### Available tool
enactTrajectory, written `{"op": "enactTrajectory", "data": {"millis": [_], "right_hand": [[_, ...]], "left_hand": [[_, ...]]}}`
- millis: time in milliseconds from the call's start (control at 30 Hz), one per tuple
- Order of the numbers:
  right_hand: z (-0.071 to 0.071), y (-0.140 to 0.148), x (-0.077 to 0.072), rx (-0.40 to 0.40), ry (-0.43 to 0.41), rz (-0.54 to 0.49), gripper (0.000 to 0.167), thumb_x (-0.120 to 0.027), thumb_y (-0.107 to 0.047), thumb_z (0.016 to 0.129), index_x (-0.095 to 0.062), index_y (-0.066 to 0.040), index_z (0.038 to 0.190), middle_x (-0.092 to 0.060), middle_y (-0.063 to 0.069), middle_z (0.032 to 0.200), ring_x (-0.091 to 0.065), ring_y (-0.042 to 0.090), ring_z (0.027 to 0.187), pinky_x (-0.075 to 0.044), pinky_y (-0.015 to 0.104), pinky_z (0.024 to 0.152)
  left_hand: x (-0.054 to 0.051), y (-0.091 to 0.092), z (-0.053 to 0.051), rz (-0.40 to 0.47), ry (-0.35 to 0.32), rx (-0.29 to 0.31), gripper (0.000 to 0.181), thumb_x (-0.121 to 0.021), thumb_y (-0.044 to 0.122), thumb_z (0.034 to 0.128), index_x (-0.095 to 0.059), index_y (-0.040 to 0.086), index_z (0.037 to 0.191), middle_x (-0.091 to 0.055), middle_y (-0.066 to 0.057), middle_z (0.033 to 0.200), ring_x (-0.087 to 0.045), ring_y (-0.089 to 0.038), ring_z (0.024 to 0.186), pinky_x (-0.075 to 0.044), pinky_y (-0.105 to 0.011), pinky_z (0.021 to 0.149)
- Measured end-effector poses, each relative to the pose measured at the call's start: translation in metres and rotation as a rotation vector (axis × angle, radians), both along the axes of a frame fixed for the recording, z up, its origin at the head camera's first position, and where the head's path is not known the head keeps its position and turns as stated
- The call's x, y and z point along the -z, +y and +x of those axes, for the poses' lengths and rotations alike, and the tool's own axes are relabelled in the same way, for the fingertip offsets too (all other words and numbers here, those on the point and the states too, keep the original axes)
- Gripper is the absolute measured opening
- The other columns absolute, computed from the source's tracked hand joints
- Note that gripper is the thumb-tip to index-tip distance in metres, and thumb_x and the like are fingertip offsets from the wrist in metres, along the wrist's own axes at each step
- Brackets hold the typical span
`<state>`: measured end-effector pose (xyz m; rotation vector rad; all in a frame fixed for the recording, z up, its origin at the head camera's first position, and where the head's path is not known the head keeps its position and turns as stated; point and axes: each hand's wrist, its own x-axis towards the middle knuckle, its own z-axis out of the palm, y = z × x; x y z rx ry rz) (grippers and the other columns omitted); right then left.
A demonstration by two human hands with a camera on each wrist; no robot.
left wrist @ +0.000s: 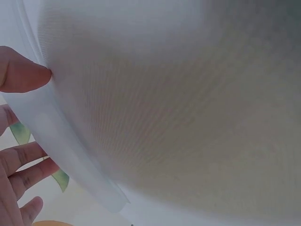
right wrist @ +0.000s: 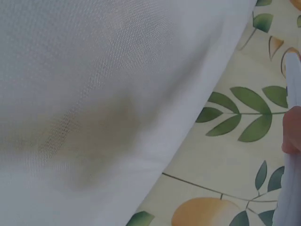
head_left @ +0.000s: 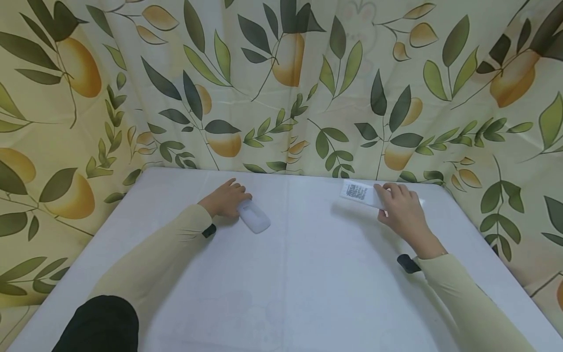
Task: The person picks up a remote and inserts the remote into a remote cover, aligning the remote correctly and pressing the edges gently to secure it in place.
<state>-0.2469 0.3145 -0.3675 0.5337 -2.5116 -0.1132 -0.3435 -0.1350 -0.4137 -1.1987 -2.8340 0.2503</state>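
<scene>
My left hand (head_left: 225,200) is at the left rear of the white table, holding one end of a translucent, rounded-rectangular case (head_left: 256,219) that looks like a clear phone case. In the left wrist view the thumb (left wrist: 26,75) pinches the near side of the case (left wrist: 70,148), and the other fingers lie behind it. On the right, my right hand (head_left: 403,214) grips a slim white packet (head_left: 371,196) with a black square code printed on its left end. The packet's shadow falls on the cloth below it. Only a fingertip (right wrist: 292,131) and the packet's edge show in the right wrist view.
A white cloth (head_left: 281,283) covers the table, whose far edge meets a curtain (head_left: 308,107) patterned with leaves and fruit. Dark wrist cameras sit under both sleeves. A dark rounded shape (head_left: 103,322) covers the lower left corner.
</scene>
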Motion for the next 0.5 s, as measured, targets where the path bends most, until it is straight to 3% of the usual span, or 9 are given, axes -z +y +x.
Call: {"op": "enactTrajectory", "data": {"millis": [267, 500], "right_hand": [[-0.0005, -0.0039, -0.0001, -0.066, 0.041, 0.028, 0.069, -0.076, -0.006, 0.064, -0.050, 0.003, 0.127, -0.056, 0.025, 0.114, -0.052, 0.043, 0.105, -0.045, 0.057, 0.080], [-0.0027, -0.0064, 0.0010, -0.173, 0.110, 0.081, 0.071, -0.076, -0.007, 0.062, -0.050, 0.007, 0.127, -0.058, 0.026, 0.111, -0.055, 0.041, 0.100, -0.048, 0.053, 0.075]], "left_hand": [[-0.0014, -0.0008, 0.0033, 0.020, -0.001, -0.007, 0.051, -0.070, 0.027, 0.0718, -0.058, 0.015, 0.120, -0.061, -0.012, 0.115, -0.054, -0.033, 0.114, -0.026, -0.055, 0.110], [-0.0043, 0.0005, 0.0091, -0.001, -0.038, -0.056, 0.049, -0.066, 0.034, 0.0775, -0.057, 0.016, 0.123, -0.059, -0.014, 0.117, -0.053, -0.033, 0.115, -0.025, -0.055, 0.111]]}}
